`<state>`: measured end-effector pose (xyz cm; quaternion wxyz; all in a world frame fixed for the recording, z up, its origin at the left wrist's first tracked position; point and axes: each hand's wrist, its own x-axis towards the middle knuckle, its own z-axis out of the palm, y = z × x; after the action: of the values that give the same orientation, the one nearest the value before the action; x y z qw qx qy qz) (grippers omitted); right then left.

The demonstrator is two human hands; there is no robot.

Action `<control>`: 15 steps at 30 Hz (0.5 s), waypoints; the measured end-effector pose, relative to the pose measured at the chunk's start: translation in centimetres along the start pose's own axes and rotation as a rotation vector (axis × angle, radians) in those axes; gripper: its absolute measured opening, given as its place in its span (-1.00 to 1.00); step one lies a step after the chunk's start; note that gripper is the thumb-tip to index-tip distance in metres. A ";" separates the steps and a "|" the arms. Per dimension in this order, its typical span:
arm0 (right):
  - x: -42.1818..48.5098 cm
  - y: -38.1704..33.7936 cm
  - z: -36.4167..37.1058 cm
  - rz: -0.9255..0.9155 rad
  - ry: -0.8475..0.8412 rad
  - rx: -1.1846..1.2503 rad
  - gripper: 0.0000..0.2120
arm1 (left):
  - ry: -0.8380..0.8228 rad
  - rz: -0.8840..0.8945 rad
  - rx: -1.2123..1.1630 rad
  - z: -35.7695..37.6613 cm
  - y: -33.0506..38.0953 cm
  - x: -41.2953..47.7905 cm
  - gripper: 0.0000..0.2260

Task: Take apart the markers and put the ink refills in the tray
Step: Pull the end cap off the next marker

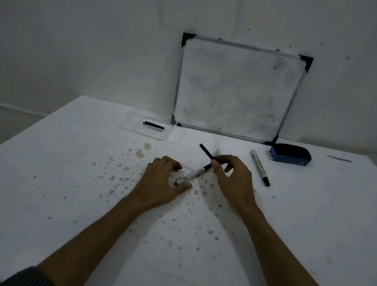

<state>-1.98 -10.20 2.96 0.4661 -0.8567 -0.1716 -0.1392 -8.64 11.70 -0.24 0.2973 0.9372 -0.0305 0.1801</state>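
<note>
Black ink refill protrudes from silver marker barrel.

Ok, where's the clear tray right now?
In the head view, the clear tray sits at the table's far edge, left of the whiteboard leaning on the wall, with a black ink refill lying inside it.

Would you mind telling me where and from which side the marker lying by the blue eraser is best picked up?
Take the marker around the middle of its pale barrel, from above, fingers on its two long sides. It lies flat and free on the table, dark tip toward the person, clear of the eraser; the right hand is nearest.
</note>
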 end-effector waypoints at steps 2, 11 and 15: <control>-1.1 1.3 -0.8 0.027 0.006 0.035 -0.83 | -0.004 0.020 -0.026 0.1 0.0 0.0 -0.60; -1.8 1.7 -1.5 0.070 -0.034 0.163 -0.79 | 0.187 -0.220 -0.411 -2.3 0.8 0.0 -0.79; -1.8 0.8 -1.9 0.064 -0.027 0.250 -0.81 | 0.351 -0.389 -1.028 -3.9 0.6 1.3 -0.77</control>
<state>-3.44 -12.51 2.66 0.5712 -0.7987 -0.1663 -0.0904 -8.76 13.51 3.54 0.7427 0.6168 0.1085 0.2371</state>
